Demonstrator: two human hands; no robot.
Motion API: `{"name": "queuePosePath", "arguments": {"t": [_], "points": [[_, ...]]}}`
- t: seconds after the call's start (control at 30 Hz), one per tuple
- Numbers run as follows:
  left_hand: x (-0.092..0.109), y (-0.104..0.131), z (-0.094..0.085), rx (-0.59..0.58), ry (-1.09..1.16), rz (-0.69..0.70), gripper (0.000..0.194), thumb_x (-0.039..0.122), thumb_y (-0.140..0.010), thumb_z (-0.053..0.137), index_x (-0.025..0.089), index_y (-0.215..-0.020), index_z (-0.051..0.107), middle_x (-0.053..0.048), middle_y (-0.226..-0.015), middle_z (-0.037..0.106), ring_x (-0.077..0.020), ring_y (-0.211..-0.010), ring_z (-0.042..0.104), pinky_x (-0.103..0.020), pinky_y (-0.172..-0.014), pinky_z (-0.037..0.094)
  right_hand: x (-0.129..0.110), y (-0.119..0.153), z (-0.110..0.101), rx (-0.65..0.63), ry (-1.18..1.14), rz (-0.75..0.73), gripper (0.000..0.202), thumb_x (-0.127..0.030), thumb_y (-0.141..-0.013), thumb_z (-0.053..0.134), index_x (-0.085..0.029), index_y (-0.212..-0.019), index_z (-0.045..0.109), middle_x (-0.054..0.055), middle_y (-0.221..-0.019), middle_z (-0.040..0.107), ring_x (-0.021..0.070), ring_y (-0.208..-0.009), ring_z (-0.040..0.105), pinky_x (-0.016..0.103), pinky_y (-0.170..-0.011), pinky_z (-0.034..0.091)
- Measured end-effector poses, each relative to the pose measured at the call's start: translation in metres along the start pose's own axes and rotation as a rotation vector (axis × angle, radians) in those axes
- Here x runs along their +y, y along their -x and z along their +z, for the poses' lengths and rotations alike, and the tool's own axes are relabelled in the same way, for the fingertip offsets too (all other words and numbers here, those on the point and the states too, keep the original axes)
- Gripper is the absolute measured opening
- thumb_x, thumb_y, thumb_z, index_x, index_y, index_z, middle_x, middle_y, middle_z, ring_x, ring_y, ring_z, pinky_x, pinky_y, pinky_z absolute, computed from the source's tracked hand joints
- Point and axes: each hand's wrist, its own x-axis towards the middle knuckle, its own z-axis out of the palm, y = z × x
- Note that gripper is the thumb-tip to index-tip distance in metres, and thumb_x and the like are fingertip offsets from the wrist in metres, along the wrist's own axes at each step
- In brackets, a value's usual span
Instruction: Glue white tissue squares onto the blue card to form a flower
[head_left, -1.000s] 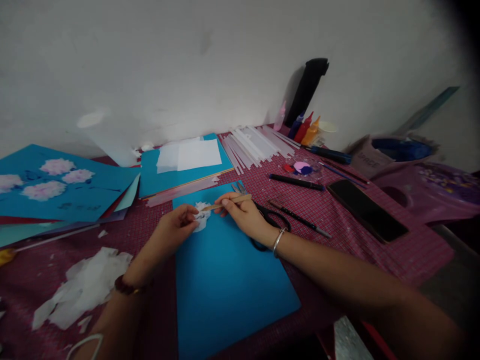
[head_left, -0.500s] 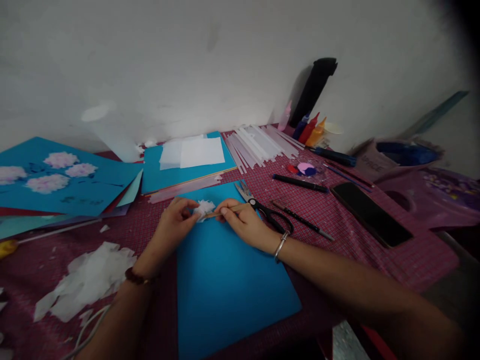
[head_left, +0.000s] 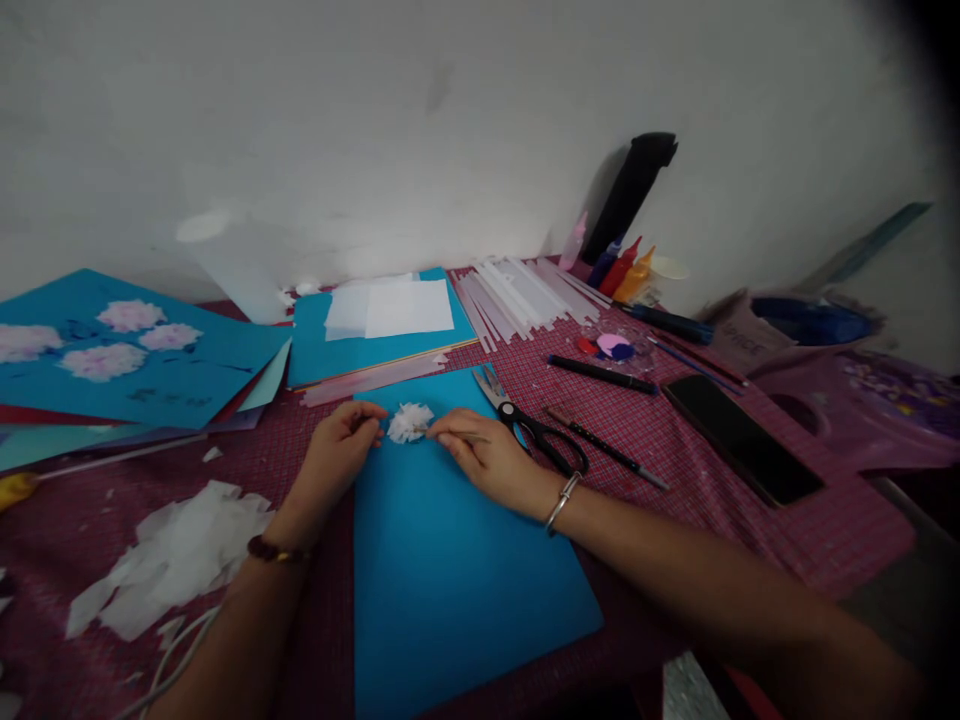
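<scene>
A ruffled white paper flower (head_left: 410, 422) lies near the top of a blue sheet (head_left: 465, 570). My right hand (head_left: 491, 460) is closed on a thin wooden stick (head_left: 469, 437), whose tip points at the flower's right side. Just left of the flower is my left hand (head_left: 345, 440), its thumb and forefinger pressed together at the sheet's edge; whatever they may hold is too small to make out. Black-handled scissors (head_left: 536, 430) lie partly on the sheet, beyond my right hand.
White paper scraps (head_left: 184, 550) lie at the left, below a blue picture with pink-white flowers (head_left: 172, 380). Paper strips (head_left: 517, 295) lie at the back. To the right are a black pen (head_left: 600, 374), a patterned pencil (head_left: 607, 447), a phone (head_left: 742, 437) and paint bottles (head_left: 621, 265).
My left hand has drawn back to the left, off the flower. My right hand has shifted slightly right with the stick, and more of the flower shows.
</scene>
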Motion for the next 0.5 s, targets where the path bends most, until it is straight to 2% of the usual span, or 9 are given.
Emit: {"name": "queuePosePath", "arguments": {"t": [0.13,0.2,0.27,0.37,0.43,0.5], "points": [[0.001,0.001,0.003,0.001,0.001,-0.004,0.021,0.032,-0.069,0.056,0.018,-0.083,0.062,0.000,-0.072,0.061,-0.0156,-0.063,0.057,-0.028,-0.060,0.045,-0.003,0.001,0.000,-0.022,-0.009,0.003,0.022,-0.024,-0.094,0.044,-0.020,-0.098,0.065,0.006,-0.099,0.065,0.0183,-0.096,0.059,0.035,-0.089,0.046],[0.004,0.002,0.001,0.000,0.094,-0.036,0.023,0.035,-0.068,0.059,0.017,-0.083,0.062,0.000,-0.074,0.061,-0.0152,-0.064,0.057,-0.027,-0.060,0.045,-0.002,0.000,0.000,0.040,-0.079,0.068,0.023,-0.028,-0.094,0.043,-0.020,-0.093,0.064,0.005,-0.093,0.065,0.0180,-0.089,0.061,0.035,-0.083,0.048],[0.009,0.002,-0.008,0.029,0.245,-0.069,0.029,0.040,-0.067,0.064,0.016,-0.083,0.062,-0.001,-0.079,0.062,-0.0143,-0.065,0.057,-0.026,-0.060,0.046,0.001,-0.001,-0.002,0.148,-0.221,0.179,0.024,-0.034,-0.094,0.043,-0.020,-0.087,0.061,0.003,-0.080,0.064,0.0169,-0.077,0.062,0.034,-0.075,0.050],[0.014,0.004,-0.042,0.132,0.402,-0.103,0.033,0.044,-0.068,0.068,0.016,-0.085,0.062,-0.002,-0.081,0.062,-0.0127,-0.066,0.056,-0.024,-0.061,0.046,0.003,-0.003,-0.005,0.245,-0.418,0.298,0.025,-0.040,-0.091,0.045,-0.019,-0.083,0.058,0.001,-0.069,0.061,0.0163,-0.067,0.061,0.032,-0.068,0.050],[0.017,0.010,-0.076,0.209,0.334,-0.102,0.030,0.045,-0.074,0.063,0.016,-0.081,0.060,-0.001,-0.077,0.062,-0.0121,-0.065,0.055,-0.024,-0.061,0.046,0.002,-0.004,-0.007,0.224,-0.456,0.321,0.026,-0.041,-0.090,0.047,-0.019,-0.082,0.058,0.001,-0.069,0.062,0.0167,-0.068,0.061,0.032,-0.069,0.049],[0.021,0.023,-0.111,0.276,0.173,-0.076,0.035,0.050,-0.082,0.052,0.017,-0.070,0.056,-0.001,-0.076,0.062,-0.0129,-0.068,0.056,-0.025,-0.064,0.047,0.000,-0.004,-0.007,0.182,-0.434,0.335,0.028,-0.043,-0.089,0.048,-0.019,-0.081,0.058,0.002,-0.069,0.063,0.0173,-0.069,0.060,0.033,-0.071,0.048]]}}
